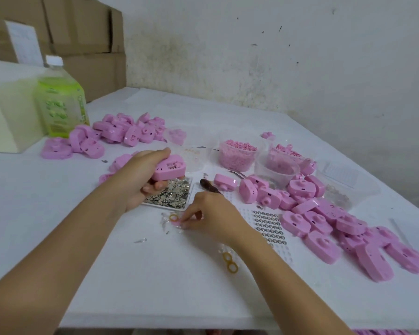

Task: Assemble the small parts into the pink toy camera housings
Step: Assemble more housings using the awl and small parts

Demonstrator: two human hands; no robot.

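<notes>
One pink camera housing (169, 168), likely light and rigid: left hand (137, 176) grip wraps its sides; right hand (212, 215) pinches a small pink ring (176, 221).

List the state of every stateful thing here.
Left hand: grips pink plastic camera housing, open side up.
Right hand: pinches small pink part on white table.
Green-labelled plastic bottle: upright, capped.
Clear plastic tub of pink pellets: lidless, nearly full.
Dark-handled tool: lying idle.

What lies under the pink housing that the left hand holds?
Below the pink housing, gripped by the left hand, a white tray heaped with small silver pieces rests on the table. Hand and housing cover the tray's far and left parts.
</notes>
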